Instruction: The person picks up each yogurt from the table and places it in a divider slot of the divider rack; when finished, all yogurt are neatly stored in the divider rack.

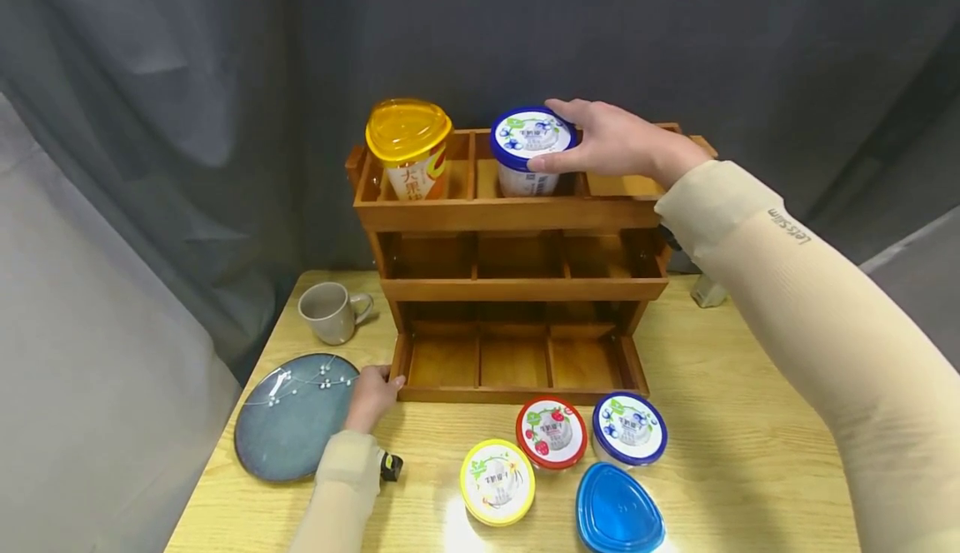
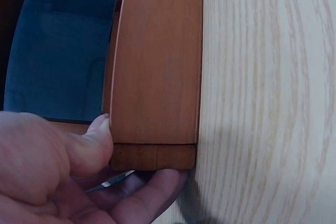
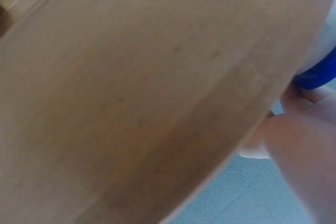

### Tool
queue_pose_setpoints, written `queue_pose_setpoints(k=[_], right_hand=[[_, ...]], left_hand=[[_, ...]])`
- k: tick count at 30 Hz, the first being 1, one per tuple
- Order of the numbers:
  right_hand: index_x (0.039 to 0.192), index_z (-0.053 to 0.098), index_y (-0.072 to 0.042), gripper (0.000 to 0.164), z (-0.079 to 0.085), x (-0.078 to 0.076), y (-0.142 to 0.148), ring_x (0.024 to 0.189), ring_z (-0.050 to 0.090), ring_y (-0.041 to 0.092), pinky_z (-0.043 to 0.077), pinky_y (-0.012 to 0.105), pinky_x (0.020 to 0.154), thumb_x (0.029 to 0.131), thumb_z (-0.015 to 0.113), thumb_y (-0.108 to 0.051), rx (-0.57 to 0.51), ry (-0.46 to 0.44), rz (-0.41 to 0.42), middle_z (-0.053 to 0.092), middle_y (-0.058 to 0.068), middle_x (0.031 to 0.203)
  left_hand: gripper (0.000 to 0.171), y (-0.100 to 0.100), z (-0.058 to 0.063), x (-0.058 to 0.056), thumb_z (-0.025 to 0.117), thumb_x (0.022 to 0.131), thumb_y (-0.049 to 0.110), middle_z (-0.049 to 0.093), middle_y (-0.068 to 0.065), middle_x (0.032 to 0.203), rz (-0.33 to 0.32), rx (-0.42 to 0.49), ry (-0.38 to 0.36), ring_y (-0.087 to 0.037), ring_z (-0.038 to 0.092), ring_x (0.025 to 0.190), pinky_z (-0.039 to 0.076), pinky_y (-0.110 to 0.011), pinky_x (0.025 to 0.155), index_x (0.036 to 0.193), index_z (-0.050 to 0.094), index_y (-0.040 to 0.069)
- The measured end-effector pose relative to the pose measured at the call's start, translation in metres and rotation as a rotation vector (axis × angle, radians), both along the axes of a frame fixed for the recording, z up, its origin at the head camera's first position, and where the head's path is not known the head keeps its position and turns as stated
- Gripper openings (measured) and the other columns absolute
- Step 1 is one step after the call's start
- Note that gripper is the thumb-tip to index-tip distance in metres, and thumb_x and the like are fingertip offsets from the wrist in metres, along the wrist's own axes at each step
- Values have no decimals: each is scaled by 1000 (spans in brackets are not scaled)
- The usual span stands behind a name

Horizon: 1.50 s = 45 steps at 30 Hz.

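Observation:
A three-tier wooden organizer [image 1: 517, 220] stands on the table with its trays stepped. At the top tier, my right hand [image 1: 617, 138] grips a blue-lidded tub [image 1: 531, 138] by its lid, thumb in front and fingers behind. The tub sits in the middle compartment as seen from the head. In the right wrist view a blurred wooden board hides most of the tub, leaving a bit of blue lid [image 3: 317, 74]. Low at the organizer's left, my left hand [image 1: 372, 397] holds the front corner of the bottom tray [image 2: 155, 157] between thumb and curled fingers.
A yellow-lidded cup [image 1: 410, 146] stands in the top left compartment. On the table lie a blue plate [image 1: 292, 432], a grey mug [image 1: 330, 313], a yellow-lidded tub [image 1: 497, 482], a red-lidded tub [image 1: 551, 432], another blue-lidded tub [image 1: 630, 428] and a blue triangular lid [image 1: 618, 510].

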State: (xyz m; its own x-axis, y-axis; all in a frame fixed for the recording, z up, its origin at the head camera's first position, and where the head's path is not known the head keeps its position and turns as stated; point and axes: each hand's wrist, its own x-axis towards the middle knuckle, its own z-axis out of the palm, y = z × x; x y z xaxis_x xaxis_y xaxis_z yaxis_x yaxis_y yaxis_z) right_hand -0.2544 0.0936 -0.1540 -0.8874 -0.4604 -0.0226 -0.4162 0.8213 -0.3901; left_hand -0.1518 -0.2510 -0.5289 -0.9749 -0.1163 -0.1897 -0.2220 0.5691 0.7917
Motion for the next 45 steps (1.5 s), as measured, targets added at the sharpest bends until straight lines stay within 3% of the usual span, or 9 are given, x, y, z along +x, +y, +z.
queue_pose_setpoints(k=[10, 15, 25, 27, 30, 34, 37, 41, 45], right_hand=[[160, -3, -20, 111, -3, -4, 5, 150, 10, 32, 14, 56, 117, 84, 63, -68, 4, -47, -18, 5, 11, 165], [160, -3, -25, 107, 6, 7, 11, 150, 9, 31, 14, 58, 117, 86, 62, -67, -22, 60, -6, 9, 6, 165], [155, 38, -22, 66, 33, 85, 32, 142, 33, 29, 32, 55, 111, 96, 67, -32, -172, 487, -28, 39, 7, 153], [150, 46, -19, 63, 27, 106, 39, 137, 40, 27, 39, 42, 107, 93, 72, -25, -207, 587, -22, 46, 6, 149], [143, 55, -14, 59, 9, 137, 49, 128, 49, 23, 40, 26, 103, 88, 77, -15, -285, 723, -9, 56, 8, 139], [136, 62, -7, 54, -31, 171, 67, 121, 53, 12, 36, 17, 102, 90, 75, -33, -424, 802, -29, 63, 13, 128], [133, 62, -1, 53, -70, 193, 81, 119, 55, 11, 40, 18, 99, 91, 74, -32, -543, 762, -75, 63, 16, 126], [132, 60, 7, 50, -135, 213, 100, 117, 57, 17, 45, 19, 95, 83, 73, 9, -700, 652, -168, 61, 21, 124], [133, 57, 9, 58, -205, 227, 117, 116, 57, 15, 46, 16, 92, 78, 68, 24, -751, 541, -255, 60, 19, 125]], left_hand=[[39, 2, -6, -9, 60, 99, 10, 59, -33, 125, -10, -2, -1, -47, 56, 116, 49, -54, 92, 128, 57, -16], [38, 2, -5, -11, 60, 99, 9, 59, -33, 124, -21, -4, 7, -47, 56, 116, 50, -54, 91, 127, 57, -17], [38, -5, 3, -20, 59, 100, 10, 58, -33, 127, -31, -2, 16, -46, 54, 119, 49, -53, 93, 129, 57, -15], [40, -7, 5, -21, 59, 100, 11, 56, -33, 129, -29, -5, 11, -46, 53, 121, 48, -53, 94, 131, 55, -15], [42, -9, 9, -20, 59, 101, 12, 55, -34, 130, -29, -14, 6, -47, 52, 121, 48, -54, 94, 132, 54, -15], [41, -10, 10, -19, 59, 100, 12, 56, -33, 129, -34, -26, 3, -47, 52, 121, 47, -54, 96, 131, 55, -15], [40, -10, 9, -19, 59, 101, 12, 58, -33, 127, -39, -30, 3, -46, 54, 120, 47, -54, 96, 131, 55, -14], [40, -11, 9, -20, 58, 101, 11, 58, -33, 126, -46, -33, 12, -47, 54, 118, 49, -54, 93, 131, 55, -15], [41, -10, 8, -19, 58, 101, 11, 57, -34, 128, -48, -31, 12, -47, 55, 118, 49, -54, 91, 133, 53, -15]])
